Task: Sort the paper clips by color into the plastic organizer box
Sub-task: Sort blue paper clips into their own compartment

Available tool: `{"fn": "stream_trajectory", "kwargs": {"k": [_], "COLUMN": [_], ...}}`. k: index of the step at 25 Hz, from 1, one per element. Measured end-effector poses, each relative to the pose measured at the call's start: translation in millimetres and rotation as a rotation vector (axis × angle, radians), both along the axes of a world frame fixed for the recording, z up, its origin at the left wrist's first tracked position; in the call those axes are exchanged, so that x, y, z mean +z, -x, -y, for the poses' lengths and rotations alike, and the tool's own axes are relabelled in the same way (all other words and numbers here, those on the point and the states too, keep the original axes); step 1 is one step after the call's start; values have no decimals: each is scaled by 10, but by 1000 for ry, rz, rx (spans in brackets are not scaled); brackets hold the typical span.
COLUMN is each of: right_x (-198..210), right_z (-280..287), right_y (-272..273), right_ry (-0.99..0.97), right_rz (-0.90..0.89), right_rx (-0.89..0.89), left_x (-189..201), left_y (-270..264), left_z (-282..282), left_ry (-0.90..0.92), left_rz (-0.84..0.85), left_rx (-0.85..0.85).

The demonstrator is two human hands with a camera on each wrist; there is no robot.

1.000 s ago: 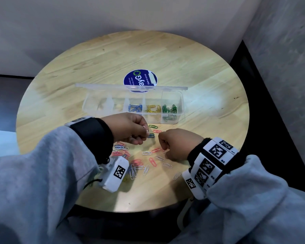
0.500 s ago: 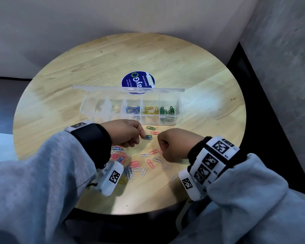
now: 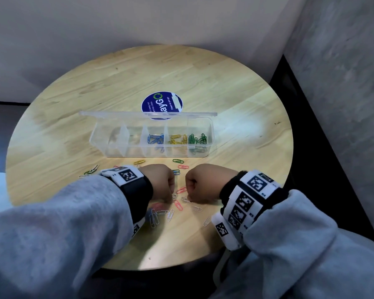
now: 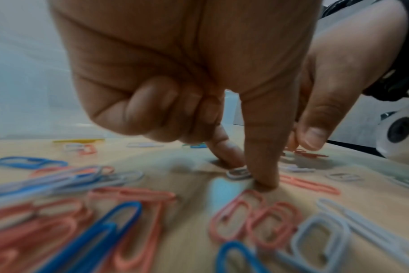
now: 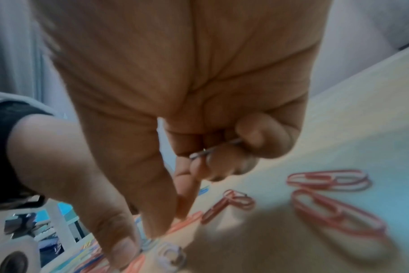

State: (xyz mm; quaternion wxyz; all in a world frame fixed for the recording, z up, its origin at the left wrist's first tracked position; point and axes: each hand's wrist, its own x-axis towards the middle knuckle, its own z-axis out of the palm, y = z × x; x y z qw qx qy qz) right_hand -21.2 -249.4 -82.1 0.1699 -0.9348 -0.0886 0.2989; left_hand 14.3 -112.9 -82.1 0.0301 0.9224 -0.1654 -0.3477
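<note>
Clear plastic organizer box (image 3: 99, 137) sits open mid-worktop (image 3: 235, 100); blue, yellow, green clips fill its three right compartments.
Left hand (image 3: 160, 182) pinches a white paper clip (image 4: 238, 173); right hand (image 3: 203, 182) clamps a silvery clip (image 5: 213, 149), fingertips hidden from above.
</note>
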Motion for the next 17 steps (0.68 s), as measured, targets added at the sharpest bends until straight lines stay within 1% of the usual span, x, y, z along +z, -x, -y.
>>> {"fn": "stream_trajectory", "kwargs": {"k": [2, 6, 9, 11, 14, 15, 17], "right_x": [-35, -58, -81, -94, -103, -105, -77], "right_z": [-26, -60, -132, -169, -209, -221, -218], "right_y": [2, 11, 12, -8, -27, -23, -14], "right_ry": [41, 40, 82, 114, 138, 151, 150], "right_rz": [39, 57, 91, 113, 98, 84, 47], "right_rx": [40, 52, 86, 113, 129, 137, 148], "left_x": [-18, -2, 42, 100, 183, 208, 239], "left_y": [-19, -42, -90, -104, -113, -113, -104], "left_z": [-9, -52, -158, -224, -309, -334, -374], "left_ry": [-5, 7, 89, 256, 591, 674, 769], "left_rz": [-2, -35, -118, -229, -375, -411, -460], "left_rx": [3, 24, 125, 270, 544, 605, 664]}}
